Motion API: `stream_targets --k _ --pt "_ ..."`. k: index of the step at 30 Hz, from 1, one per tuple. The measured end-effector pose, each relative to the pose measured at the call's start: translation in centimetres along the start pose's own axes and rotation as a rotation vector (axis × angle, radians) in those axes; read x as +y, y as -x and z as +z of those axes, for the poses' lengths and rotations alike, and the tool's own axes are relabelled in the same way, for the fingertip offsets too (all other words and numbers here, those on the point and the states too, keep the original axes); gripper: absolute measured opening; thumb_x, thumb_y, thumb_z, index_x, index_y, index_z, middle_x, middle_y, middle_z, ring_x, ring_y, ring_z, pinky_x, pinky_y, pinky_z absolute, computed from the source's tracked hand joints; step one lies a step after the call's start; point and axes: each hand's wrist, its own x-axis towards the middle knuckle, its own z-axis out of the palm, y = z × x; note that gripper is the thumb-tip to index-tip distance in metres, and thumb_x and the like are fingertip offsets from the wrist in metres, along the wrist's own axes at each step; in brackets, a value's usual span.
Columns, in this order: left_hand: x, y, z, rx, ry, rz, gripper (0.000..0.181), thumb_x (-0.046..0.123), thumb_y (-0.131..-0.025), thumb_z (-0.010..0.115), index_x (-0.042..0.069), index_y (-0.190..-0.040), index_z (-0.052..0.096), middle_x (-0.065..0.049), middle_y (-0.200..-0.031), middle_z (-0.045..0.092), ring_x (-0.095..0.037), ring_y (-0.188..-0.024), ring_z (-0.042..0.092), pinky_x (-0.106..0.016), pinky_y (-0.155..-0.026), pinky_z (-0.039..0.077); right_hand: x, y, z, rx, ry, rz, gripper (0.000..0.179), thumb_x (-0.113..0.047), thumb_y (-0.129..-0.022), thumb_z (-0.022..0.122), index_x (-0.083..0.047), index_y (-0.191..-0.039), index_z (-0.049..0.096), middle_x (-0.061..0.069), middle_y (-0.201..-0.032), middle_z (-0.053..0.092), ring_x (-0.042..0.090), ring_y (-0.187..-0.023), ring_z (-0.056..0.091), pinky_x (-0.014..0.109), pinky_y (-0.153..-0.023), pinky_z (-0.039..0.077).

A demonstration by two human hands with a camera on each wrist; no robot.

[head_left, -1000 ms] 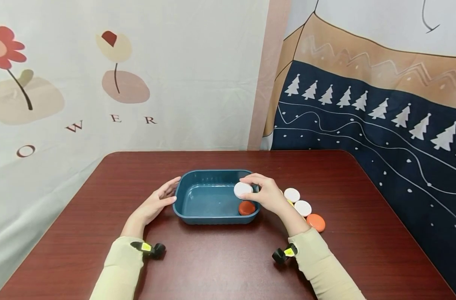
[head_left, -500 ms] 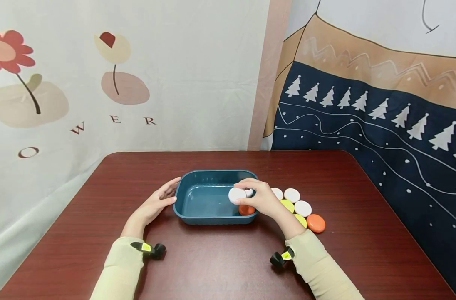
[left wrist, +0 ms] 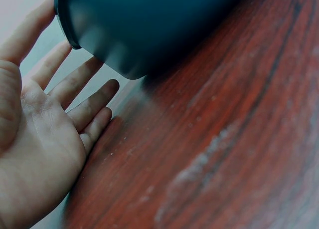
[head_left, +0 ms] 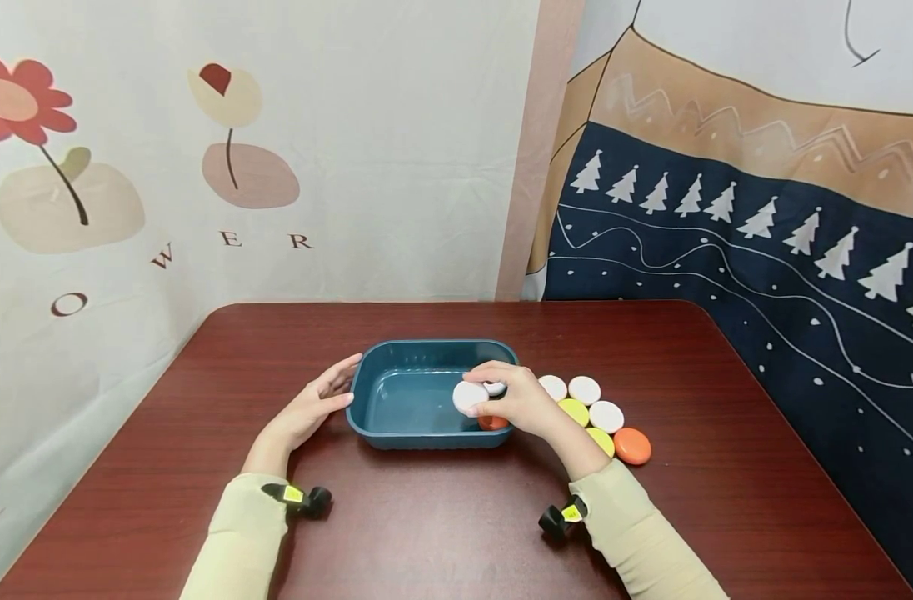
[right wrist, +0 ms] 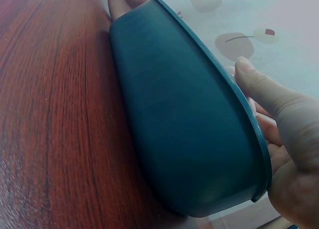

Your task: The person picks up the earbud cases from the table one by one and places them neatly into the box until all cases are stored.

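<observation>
A blue rectangular dish stands on the table. My right hand reaches over its right end and pinches a white disc between thumb and fingers, low inside the dish. Partly behind those fingers lies another white disc, and a reddish-orange disc is just below. On the left, my left hand rests its spread fingers against the dish's end wall. In the left wrist view those fingers lie along the dish's outer side. The dish's wall hides the disc in the right wrist view.
Right of the dish lie several loose discs: white ones, yellow ones and an orange one. The dark red table runs back to a printed cloth.
My right hand has moved a little left and toward me with the white disc, lower into the dish. The white and yellow discs beside the dish show more fully. My left hand has stayed put.
</observation>
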Motion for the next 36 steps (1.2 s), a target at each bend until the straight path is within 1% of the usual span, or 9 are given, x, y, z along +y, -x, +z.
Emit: stream_targets --k 6,8,15,21,25,32,36 --pt "0.02 -0.08 0.00 -0.009 0.026 0.002 0.065 0.004 -0.095 0.055 0.005 -0.152 0.022 -0.023 -0.152 0.023 -0.011 -0.130 0.035 -0.019 -0.098 0.034 -0.25 -0.12 0.19 -0.039 0.026 -0.035 0.048 -0.018 -0.076 0.082 -0.005 -0.120 0.067 0.002 -0.119 0.063 0.021 -0.114 0.053 0.041 -0.091 0.047" --pt "0.06 -0.09 0.00 -0.008 0.020 0.000 0.065 0.004 -0.096 0.054 0.005 -0.152 0.022 -0.022 -0.152 0.023 -0.012 -0.130 0.034 -0.019 -0.098 0.034 -0.41 -0.12 0.26 -0.054 0.025 -0.044 0.048 -0.018 -0.077 0.082 -0.005 -0.120 0.067 0.003 -0.120 0.063 0.021 -0.115 0.053 0.042 -0.091 0.047" --pt "0.12 -0.14 0.02 -0.007 0.010 -0.004 0.065 0.004 -0.096 0.054 0.006 -0.152 0.022 -0.022 -0.152 0.023 -0.014 -0.131 0.033 -0.018 -0.098 0.034 -0.59 -0.09 0.36 -0.085 0.024 -0.043 0.049 -0.017 -0.076 0.081 -0.003 -0.121 0.066 0.005 -0.122 0.063 0.023 -0.117 0.053 0.044 -0.093 0.045" --pt "0.08 -0.10 0.03 -0.005 0.009 -0.009 0.065 0.005 -0.096 0.054 0.007 -0.152 0.022 -0.021 -0.153 0.023 -0.015 -0.132 0.032 -0.018 -0.098 0.034 -0.57 -0.11 0.36 -0.088 0.052 -0.060 0.048 -0.015 -0.077 0.081 -0.003 -0.122 0.066 0.005 -0.123 0.062 0.022 -0.119 0.052 0.041 -0.095 0.044" --pt "0.03 -0.07 -0.03 -0.001 0.002 -0.013 0.065 0.005 -0.096 0.054 0.007 -0.152 0.022 -0.021 -0.152 0.023 -0.016 -0.133 0.031 -0.018 -0.098 0.034 -0.53 -0.15 0.38 -0.087 0.054 -0.049 0.052 -0.016 -0.076 0.082 -0.004 -0.124 0.064 0.004 -0.125 0.062 0.021 -0.120 0.051 0.039 -0.096 0.043" --pt "0.05 -0.11 0.02 -0.004 0.009 -0.006 0.064 0.004 -0.096 0.054 0.007 -0.152 0.022 -0.021 -0.152 0.024 -0.013 -0.131 0.033 -0.018 -0.098 0.034 -0.66 -0.08 0.24 -0.080 0.060 -0.042 0.058 -0.021 -0.075 0.083 -0.006 -0.127 0.063 0.003 -0.127 0.060 0.021 -0.122 0.049 0.041 -0.097 0.042" --pt "0.11 -0.12 0.03 -0.005 0.013 -0.007 0.064 0.004 -0.096 0.054 0.006 -0.152 0.023 -0.021 -0.152 0.024 -0.013 -0.131 0.033 -0.019 -0.098 0.034 -0.63 -0.02 0.12 -0.070 0.050 -0.054 0.058 -0.021 -0.074 0.084 -0.010 -0.127 0.064 0.002 -0.127 0.060 0.020 -0.121 0.050 0.043 -0.096 0.043"
